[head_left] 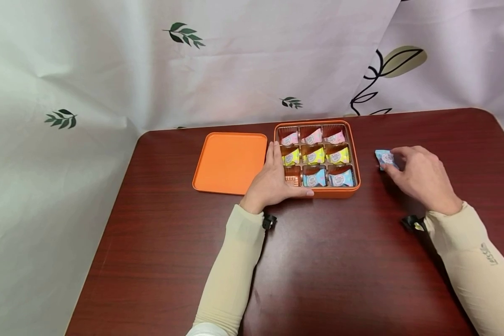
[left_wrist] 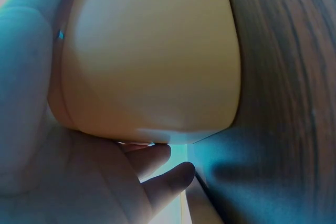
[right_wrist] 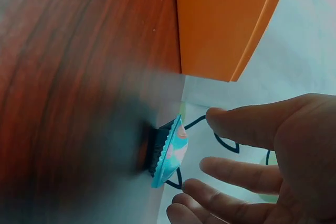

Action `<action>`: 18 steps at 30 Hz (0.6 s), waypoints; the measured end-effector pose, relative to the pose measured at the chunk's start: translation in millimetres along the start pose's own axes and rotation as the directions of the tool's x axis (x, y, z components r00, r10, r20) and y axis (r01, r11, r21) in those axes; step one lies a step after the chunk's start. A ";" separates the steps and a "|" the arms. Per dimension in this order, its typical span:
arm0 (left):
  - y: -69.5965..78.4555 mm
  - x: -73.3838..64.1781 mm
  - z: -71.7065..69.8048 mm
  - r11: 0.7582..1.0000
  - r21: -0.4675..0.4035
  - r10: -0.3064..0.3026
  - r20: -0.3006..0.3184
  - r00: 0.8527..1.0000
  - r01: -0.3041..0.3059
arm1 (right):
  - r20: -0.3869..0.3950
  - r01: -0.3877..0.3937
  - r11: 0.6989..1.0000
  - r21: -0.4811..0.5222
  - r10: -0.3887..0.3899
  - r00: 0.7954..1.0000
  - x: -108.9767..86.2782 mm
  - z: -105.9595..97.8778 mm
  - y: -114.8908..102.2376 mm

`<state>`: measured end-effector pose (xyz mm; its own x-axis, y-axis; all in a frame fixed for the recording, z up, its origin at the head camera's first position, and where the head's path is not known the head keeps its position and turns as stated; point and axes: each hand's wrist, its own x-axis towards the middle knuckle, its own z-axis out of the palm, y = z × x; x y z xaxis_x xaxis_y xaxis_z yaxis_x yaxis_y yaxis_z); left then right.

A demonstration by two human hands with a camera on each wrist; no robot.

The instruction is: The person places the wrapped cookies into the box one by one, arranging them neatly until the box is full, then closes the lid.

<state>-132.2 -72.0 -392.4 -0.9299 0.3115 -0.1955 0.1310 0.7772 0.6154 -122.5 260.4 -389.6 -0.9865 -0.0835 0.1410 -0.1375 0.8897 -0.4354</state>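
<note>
An orange tin [head_left: 319,192] with a brown divided tray holds small wrapped sweets. Pink wrappers [head_left: 312,136] fill the back row, yellow ones [head_left: 314,155] the middle, and two blue ones [head_left: 315,178] the front; the front-left compartment shows its ribbed floor. My left hand [head_left: 271,182] rests against the tin's near left corner, fingers straight along the left side, thumb along the front wall. To the tin's right, a blue wrapped sweet [right_wrist: 172,152] lies on the table. My right hand [head_left: 422,177] is spread beside it, with a gap between fingertips and wrapper in the right wrist view.
The flat orange lid [head_left: 231,163] lies to the left of the tin, close to my left hand. A dark red wooden table [head_left: 327,261] carries everything. Behind it hangs a pale cloth [head_left: 235,70] with leaf prints, meeting the table's back edge.
</note>
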 end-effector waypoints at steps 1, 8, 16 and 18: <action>0.0 0.0 -0.1 1.000 0.004 -0.002 0.001 1.000 0.002 | 0.009 -0.007 1.000 -0.001 0.007 1.000 0.5 0.4 0.3; 0.0 0.3 0.1 1.000 0.010 -0.008 0.002 1.000 0.008 | 0.041 -0.030 1.000 0.000 0.029 0.999 2.8 3.3 3.4; -0.8 0.9 0.8 1.000 0.005 -0.002 0.000 1.000 0.002 | 0.055 -0.020 1.000 -0.006 0.020 0.998 4.3 6.7 5.6; -1.0 1.0 1.0 1.000 0.005 0.001 -0.001 1.000 -0.001 | 0.059 -0.015 1.000 -0.007 0.016 0.998 4.8 7.2 6.2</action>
<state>-133.0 -72.0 -394.0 -0.9301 0.3115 -0.1944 0.1333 0.7796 0.6119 -128.7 262.3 -398.0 -0.9921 -0.0956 0.0818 -0.1217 0.8940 -0.4313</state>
